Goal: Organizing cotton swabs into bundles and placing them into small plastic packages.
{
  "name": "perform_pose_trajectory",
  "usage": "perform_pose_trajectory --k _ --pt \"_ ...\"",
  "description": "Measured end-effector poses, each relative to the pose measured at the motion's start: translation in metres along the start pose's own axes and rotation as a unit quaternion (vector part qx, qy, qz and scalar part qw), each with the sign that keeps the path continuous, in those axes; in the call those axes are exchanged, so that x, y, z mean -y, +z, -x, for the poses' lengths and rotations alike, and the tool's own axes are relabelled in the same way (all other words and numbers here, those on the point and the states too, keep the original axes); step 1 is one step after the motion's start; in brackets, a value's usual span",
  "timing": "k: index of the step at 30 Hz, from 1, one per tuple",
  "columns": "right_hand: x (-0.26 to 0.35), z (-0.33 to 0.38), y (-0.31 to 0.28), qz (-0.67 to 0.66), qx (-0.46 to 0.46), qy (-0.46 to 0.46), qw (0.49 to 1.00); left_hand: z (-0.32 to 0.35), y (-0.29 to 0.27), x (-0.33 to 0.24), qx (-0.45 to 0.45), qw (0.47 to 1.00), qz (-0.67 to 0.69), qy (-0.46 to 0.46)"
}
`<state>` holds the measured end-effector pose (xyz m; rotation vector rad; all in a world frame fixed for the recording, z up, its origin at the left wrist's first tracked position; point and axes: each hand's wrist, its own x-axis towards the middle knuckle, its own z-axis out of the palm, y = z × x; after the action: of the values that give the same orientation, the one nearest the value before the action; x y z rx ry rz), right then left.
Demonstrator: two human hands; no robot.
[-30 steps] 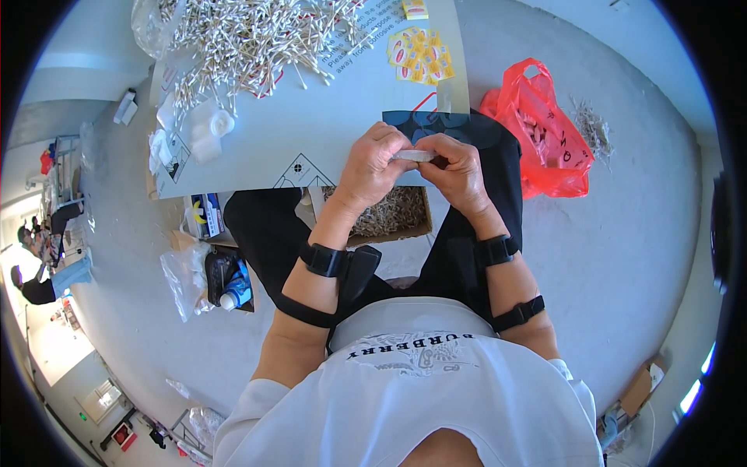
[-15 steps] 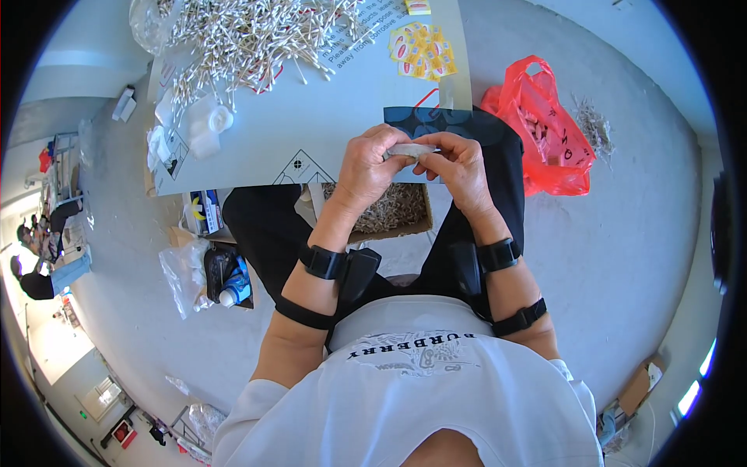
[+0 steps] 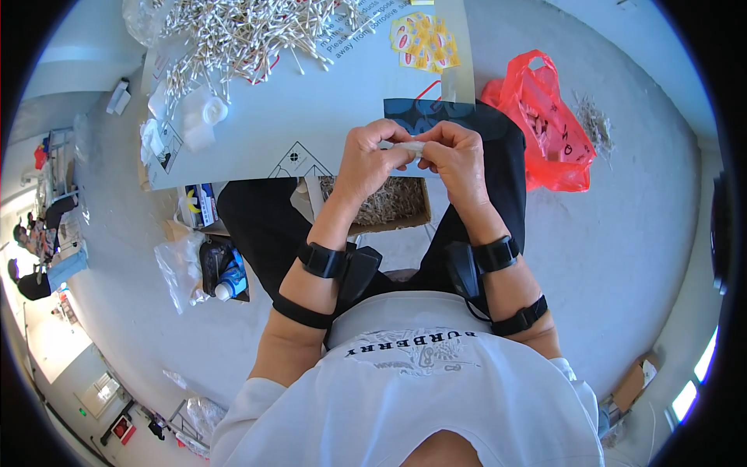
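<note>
Over the table's near edge, my left hand (image 3: 369, 159) and my right hand (image 3: 457, 159) meet, fingers closed. Between the fingertips they pinch a small, whitish, narrow piece (image 3: 408, 148); the fingers cover much of it and its kind is unclear. A large heap of cotton swabs (image 3: 241, 39) with white tips lies on the far left of the table (image 3: 257, 136). To its right rest several yellow, red and white printed labels (image 3: 424, 43). A roll of clear plastic film or bags (image 3: 204, 118) lies near the table's left side.
Under the table edge, between my knees, stands a cardboard box (image 3: 393, 208) full of thin pale bits. A red plastic bag (image 3: 548, 128) sits on the floor at right, beside a pile of swab-like sticks (image 3: 595, 128). A blue-capped container (image 3: 231, 280) stands in a box at left.
My hands have come up slightly and the whitish piece has turned a little between my fingers. The whole view has shifted slightly; the heap and labels stay as they were.
</note>
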<state>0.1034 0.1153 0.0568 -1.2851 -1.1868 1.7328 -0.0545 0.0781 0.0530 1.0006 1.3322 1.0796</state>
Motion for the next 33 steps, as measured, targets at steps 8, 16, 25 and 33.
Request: perform_pose_trajectory --k 8,16,25,33 --pt "0.012 0.003 -0.018 -0.103 0.054 0.051 0.992 -0.001 0.004 0.0 -0.012 0.999 0.03 0.016" --pt "-0.008 0.01 -0.01 0.068 0.028 -0.131 0.989 -0.001 -0.002 -0.005 0.001 0.98 -0.129 0.148" --pt "-0.007 0.004 -0.017 0.194 0.029 -0.198 0.96 -0.004 -0.008 -0.002 0.022 0.981 -0.138 0.138" --pt "-0.027 0.004 -0.016 0.04 0.067 -0.121 0.99 0.001 -0.003 -0.001 -0.003 0.974 -0.15 0.168"
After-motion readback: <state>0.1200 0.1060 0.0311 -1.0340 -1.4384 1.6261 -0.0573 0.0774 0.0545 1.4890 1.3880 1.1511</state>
